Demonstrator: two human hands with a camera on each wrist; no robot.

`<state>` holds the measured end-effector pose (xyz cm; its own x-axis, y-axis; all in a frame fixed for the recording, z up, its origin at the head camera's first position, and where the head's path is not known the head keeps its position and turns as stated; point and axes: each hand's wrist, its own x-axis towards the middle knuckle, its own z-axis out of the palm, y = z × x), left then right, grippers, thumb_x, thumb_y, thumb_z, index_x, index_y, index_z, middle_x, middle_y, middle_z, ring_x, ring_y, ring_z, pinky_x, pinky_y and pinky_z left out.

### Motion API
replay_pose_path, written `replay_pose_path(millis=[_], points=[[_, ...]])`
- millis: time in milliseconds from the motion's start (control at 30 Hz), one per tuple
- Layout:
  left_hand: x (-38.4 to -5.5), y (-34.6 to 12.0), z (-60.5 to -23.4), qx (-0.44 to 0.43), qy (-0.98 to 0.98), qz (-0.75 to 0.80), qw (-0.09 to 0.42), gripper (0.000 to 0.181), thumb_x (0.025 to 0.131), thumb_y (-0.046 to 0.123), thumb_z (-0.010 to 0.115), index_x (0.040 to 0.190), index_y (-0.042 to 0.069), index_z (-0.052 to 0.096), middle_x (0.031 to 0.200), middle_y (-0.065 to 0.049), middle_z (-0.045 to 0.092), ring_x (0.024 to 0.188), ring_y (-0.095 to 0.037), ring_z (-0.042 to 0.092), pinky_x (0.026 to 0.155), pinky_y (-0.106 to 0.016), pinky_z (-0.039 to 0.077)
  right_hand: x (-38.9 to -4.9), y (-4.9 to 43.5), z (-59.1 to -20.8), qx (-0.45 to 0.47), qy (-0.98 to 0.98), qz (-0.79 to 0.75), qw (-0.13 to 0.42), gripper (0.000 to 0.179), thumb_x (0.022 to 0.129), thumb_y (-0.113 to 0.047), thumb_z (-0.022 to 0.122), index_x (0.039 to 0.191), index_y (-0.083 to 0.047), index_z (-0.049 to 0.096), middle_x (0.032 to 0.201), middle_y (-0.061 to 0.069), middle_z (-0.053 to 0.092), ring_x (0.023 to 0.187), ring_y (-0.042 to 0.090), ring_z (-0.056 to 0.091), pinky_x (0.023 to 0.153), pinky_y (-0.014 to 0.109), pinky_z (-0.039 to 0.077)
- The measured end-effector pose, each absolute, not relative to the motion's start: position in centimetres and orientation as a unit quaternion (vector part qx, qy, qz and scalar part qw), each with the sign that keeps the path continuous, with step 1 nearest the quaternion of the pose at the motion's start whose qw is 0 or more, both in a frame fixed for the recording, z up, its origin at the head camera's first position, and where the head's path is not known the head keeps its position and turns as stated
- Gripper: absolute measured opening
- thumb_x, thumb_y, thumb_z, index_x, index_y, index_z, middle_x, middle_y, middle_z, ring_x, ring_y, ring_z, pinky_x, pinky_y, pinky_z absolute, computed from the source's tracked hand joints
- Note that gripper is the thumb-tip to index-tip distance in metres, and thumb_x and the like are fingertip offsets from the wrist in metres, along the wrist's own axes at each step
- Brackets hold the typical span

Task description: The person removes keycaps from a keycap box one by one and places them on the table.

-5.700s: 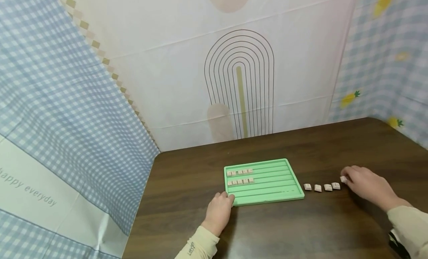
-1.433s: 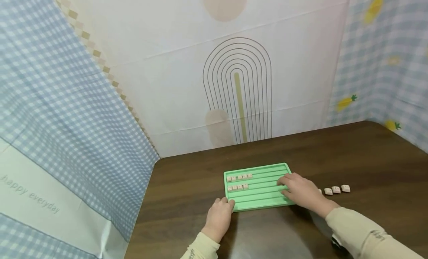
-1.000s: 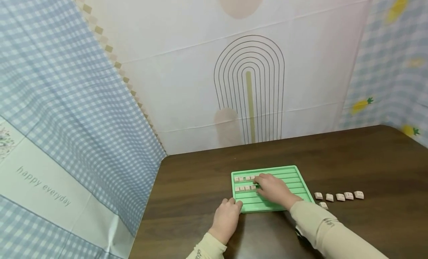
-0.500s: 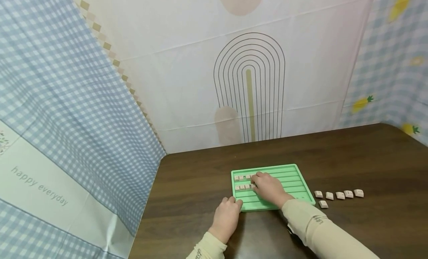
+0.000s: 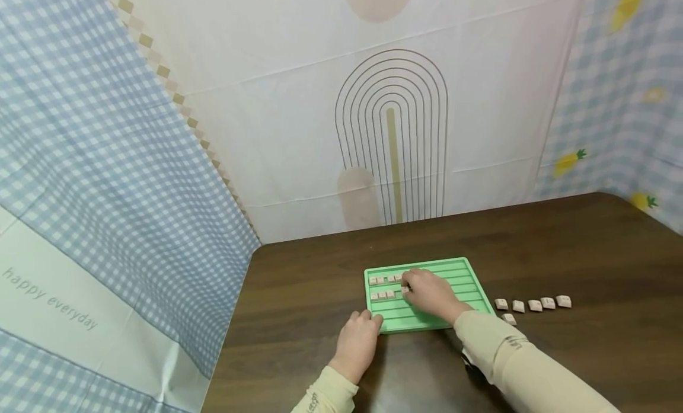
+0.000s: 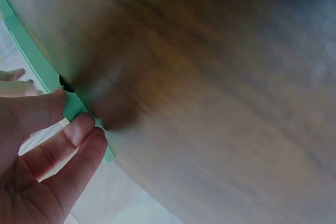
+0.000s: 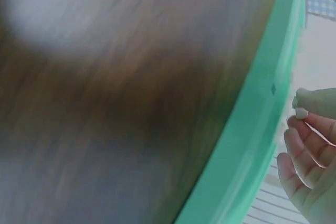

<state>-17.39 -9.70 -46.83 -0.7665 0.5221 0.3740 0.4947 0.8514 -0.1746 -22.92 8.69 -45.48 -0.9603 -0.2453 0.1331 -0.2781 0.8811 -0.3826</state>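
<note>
A light green ridged tray (image 5: 427, 322) lies on the dark wooden table, with short rows of small white keycaps (image 5: 382, 295) at its left side. My left hand (image 5: 356, 345) grips the tray's near left corner, thumb and fingers at its edge in the left wrist view. Over the tray, my right hand (image 5: 431, 295) pinches a keycap (image 5: 404, 290) of the second row, which stands apart from the three to its left. In the right wrist view the right hand's thumb and index finger (image 7: 315, 124) meet at their tips. That hand hides part of the upper row.
Right of the tray, several loose keycaps (image 5: 535, 306) stand in a line on the table (image 5: 299, 294). One more keycap (image 5: 509, 319) sits nearer, by the tray's right corner. Patterned cloth (image 5: 288, 122) hangs behind the table and on both sides.
My right hand has come from the loose keycaps to the tray. The second row's end keycap is gone, and another has shifted right in my fingers. One more lies on the table.
</note>
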Motion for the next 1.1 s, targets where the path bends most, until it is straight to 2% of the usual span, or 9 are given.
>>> replay_pose_path(millis=[167, 300, 500, 733, 900, 1100], points=[[-17.3, -9.9, -47.1, -0.279, -0.930, 0.018, 0.239, 0.012, 0.071, 0.012, 0.073, 0.075, 0.015, 0.062, 0.069, 0.000, 0.058, 0.059, -0.014, 0.050, 0.051, -0.020, 0.046, -21.8, 11.6, -44.6, 0.145, -0.961, 0.233, 0.035, 0.014, 0.084, -0.017, 0.065, 0.097, -0.012, 0.065, 0.094, 0.000, 0.064, 0.085, 0.015, 0.060, 0.069, 0.036, 0.050], [-17.4, -10.4, -46.8, -0.274, -0.930, 0.030, 0.242, 0.013, 0.071, 0.011, 0.073, 0.076, 0.015, 0.062, 0.069, -0.001, 0.059, 0.061, -0.015, 0.051, 0.052, -0.020, 0.048, -20.9, 14.8, -43.5, 0.148, -0.961, 0.230, 0.037, 0.020, 0.084, -0.018, 0.065, 0.103, -0.011, 0.065, 0.098, 0.000, 0.065, 0.088, 0.017, 0.060, 0.069, 0.036, 0.050], [-17.7, -10.9, -46.1, -0.261, -0.939, 0.051, 0.216, 0.011, 0.076, 0.008, 0.070, 0.082, 0.015, 0.065, 0.074, -0.001, 0.061, 0.065, -0.017, 0.055, 0.057, -0.021, 0.051, -19.3, 20.7, -42.2, 0.131, -0.971, 0.194, 0.048, 0.016, 0.085, -0.021, 0.063, 0.099, -0.013, 0.065, 0.093, -0.001, 0.064, 0.078, 0.012, 0.057, 0.060, 0.032, 0.045], [-17.7, -10.5, -46.0, -0.265, -0.940, 0.035, 0.211, 0.012, 0.079, 0.005, 0.066, 0.083, 0.015, 0.066, 0.076, -0.002, 0.063, 0.065, -0.017, 0.056, 0.054, -0.023, 0.052, -16.3, 25.1, -43.6, 0.097, -0.983, 0.158, 0.004, 0.014, 0.084, -0.023, 0.065, 0.095, -0.015, 0.064, 0.090, -0.002, 0.063, 0.073, 0.012, 0.057, 0.054, 0.032, 0.044], [-17.6, -10.1, -46.3, -0.269, -0.940, 0.032, 0.207, 0.012, 0.078, 0.004, 0.067, 0.082, 0.015, 0.066, 0.076, -0.002, 0.063, 0.065, -0.017, 0.055, 0.055, -0.022, 0.051, -14.8, 25.4, -45.6, 0.106, -0.988, 0.103, 0.044, 0.010, 0.080, -0.018, 0.068, 0.090, -0.017, 0.065, 0.082, -0.006, 0.055, 0.062, 0.002, 0.047, 0.048, 0.023, 0.035], [-17.3, -9.7, -46.7, -0.269, -0.943, 0.032, 0.194, 0.013, 0.078, 0.004, 0.067, 0.083, 0.016, 0.065, 0.076, -0.002, 0.063, 0.065, -0.017, 0.054, 0.054, -0.022, 0.051, -14.2, 25.5, -46.6, 0.115, -0.987, 0.074, 0.081, 0.010, 0.078, -0.013, 0.069, 0.084, -0.016, 0.062, 0.078, -0.006, 0.053, 0.062, 0.003, 0.047, 0.045, 0.019, 0.032]])
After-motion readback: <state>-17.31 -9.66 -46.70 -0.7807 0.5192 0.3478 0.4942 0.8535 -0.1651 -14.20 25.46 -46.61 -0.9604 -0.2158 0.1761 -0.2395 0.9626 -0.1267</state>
